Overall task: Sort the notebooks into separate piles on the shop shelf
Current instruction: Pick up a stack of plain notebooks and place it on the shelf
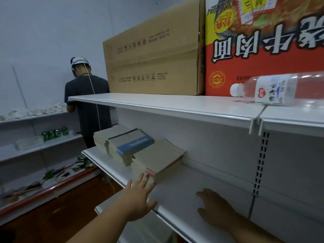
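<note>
White shop shelf (201, 193) carries 3 notebook piles in a row: far beige pile (105, 135), middle pile (126, 146) w/ a blue-banded notebook (135, 143) on top, print upside down & unreadable, and near pile (161, 158) w/ pink covers in its lower edge. Left hand (140, 197) is open, fingers straight, tips at the near pile's front corner. Right hand (215, 207) lies flat, palm down, on bare shelf just right of that pile, apart from it. Upper shelf (175, 104): plain brown carton (154, 55) w/ handling symbols, red/yellow carton (263, 41) w/ inverted Chinese print & a "88" tag, water bottle (273, 88) on its side. Another person (87, 102) stands at far shelves.
</note>
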Motion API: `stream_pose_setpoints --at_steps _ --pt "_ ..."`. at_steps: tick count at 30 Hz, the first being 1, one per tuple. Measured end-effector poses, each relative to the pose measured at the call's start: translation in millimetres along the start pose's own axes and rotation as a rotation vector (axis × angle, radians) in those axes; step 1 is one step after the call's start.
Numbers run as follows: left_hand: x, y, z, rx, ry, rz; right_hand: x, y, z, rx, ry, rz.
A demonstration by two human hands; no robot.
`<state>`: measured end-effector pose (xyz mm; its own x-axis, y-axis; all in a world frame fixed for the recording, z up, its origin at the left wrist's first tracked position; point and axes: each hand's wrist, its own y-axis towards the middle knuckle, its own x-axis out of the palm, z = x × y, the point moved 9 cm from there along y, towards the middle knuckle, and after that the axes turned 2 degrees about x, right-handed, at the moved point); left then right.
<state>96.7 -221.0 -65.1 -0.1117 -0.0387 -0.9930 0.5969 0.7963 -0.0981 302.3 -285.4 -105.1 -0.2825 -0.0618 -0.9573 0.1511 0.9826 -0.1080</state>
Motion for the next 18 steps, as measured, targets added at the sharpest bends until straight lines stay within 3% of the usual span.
stream_pose_setpoints --at_steps 12,18 --pt "-10.0 55.0 -89.3 0.219 0.047 0.105 -2.4 45.3 -76.4 0.198 0.068 0.036" --pt "-20.7 86.7 -104.1 0.288 -0.023 0.192 -17.0 74.6 -83.6 0.313 0.095 0.251"
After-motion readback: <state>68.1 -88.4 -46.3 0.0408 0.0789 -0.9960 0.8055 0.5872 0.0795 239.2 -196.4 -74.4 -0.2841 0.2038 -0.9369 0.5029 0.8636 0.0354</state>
